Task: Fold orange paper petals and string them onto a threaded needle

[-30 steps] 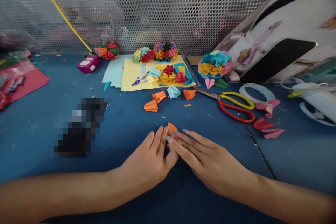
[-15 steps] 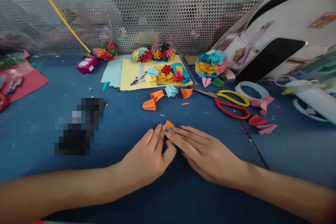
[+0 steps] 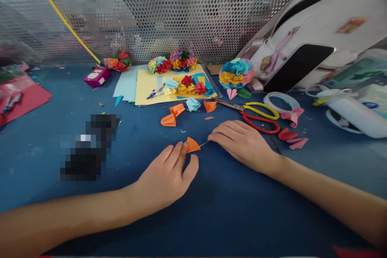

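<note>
With its fingertips, my left hand (image 3: 167, 173) pins a small fan-shaped piece of orange pleated paper (image 3: 192, 145) on the blue table (image 3: 229, 209). To the right, my right hand (image 3: 244, 143) is closed in a pinch on a thin pale strand (image 3: 204, 144) that runs to the paper's right edge. Whether the strand is thread, wire or a needle I cannot tell. Beyond my hands lie more folded orange pieces (image 3: 168, 120) and a light blue one (image 3: 193, 105).
Scissors (image 3: 261, 111) with yellow and red handles lie beyond my right hand, near a tape roll (image 3: 282, 102). Pompom-like paper flowers (image 3: 237, 73) and yellow sheets (image 3: 145, 86) sit at the back. A phone (image 3: 299, 68) leans on a pale backpack (image 3: 320, 16). A purple box (image 3: 96, 76) stands left.
My right hand has drawn away from the orange paper to the right, exposing the thin strand. My left hand stays on the paper. The view has shifted slightly.
</note>
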The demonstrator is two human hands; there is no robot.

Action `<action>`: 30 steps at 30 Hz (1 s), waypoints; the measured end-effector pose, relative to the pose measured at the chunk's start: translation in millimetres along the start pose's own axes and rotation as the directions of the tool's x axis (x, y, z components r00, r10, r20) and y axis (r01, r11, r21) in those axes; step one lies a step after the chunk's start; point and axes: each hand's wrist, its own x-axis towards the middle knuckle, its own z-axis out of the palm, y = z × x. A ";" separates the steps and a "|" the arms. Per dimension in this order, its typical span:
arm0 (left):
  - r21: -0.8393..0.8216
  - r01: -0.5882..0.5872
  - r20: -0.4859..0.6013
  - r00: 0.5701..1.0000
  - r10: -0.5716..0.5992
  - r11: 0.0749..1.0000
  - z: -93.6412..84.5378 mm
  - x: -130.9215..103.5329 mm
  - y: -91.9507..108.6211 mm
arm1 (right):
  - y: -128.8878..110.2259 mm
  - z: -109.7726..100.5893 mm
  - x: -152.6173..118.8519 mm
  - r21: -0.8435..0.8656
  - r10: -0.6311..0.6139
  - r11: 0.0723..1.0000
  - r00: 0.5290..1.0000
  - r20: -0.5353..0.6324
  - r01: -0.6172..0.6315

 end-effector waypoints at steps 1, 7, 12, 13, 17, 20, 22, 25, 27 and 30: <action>-0.002 0.006 0.004 1.000 -0.006 1.000 0.9 -0.1 -0.3 | 6.4 0.1 -0.7 -0.012 0.006 1.000 1.000 -0.002 -0.006; -0.130 0.055 0.016 0.998 -0.053 0.990 1.3 4.8 -14.2 | 35.1 9.4 -5.9 0.083 0.163 0.983 0.987 0.011 -0.163; -0.251 0.298 0.133 0.953 -0.272 0.921 9.2 12.4 -31.0 | 27.4 11.5 -5.1 0.173 0.171 0.970 0.985 0.030 -0.173; -0.275 0.317 0.163 0.946 -0.281 0.908 11.7 13.0 -32.7 | 24.3 10.8 -4.5 0.185 0.159 0.969 0.987 0.029 -0.161; -0.347 0.323 0.186 0.944 -0.273 0.881 17.1 13.1 -34.2 | 15.6 9.1 -3.3 0.206 0.140 0.968 0.990 0.018 -0.140; -0.368 0.295 0.157 0.954 -0.254 0.882 16.0 13.6 -33.2 | 13.1 9.2 -3.3 0.226 0.127 0.966 0.992 0.021 -0.128; -0.380 0.290 0.147 0.956 -0.253 0.878 15.4 14.1 -33.3 | 12.2 9.1 -3.3 0.247 0.117 0.962 0.993 0.022 -0.118; -0.436 0.289 0.148 0.957 -0.249 0.852 16.4 13.9 -35.0 | 11.9 8.2 -2.9 0.275 0.117 0.954 0.993 0.018 -0.118; -0.501 0.284 0.151 0.959 -0.241 0.818 17.1 13.5 -36.1 | 12.4 7.5 -2.5 0.300 0.133 0.945 0.991 0.021 -0.133; -0.587 0.302 0.160 0.953 -0.258 0.751 15.9 14.0 -35.6 | 13.4 6.7 -1.9 0.354 0.128 0.927 0.992 0.021 -0.127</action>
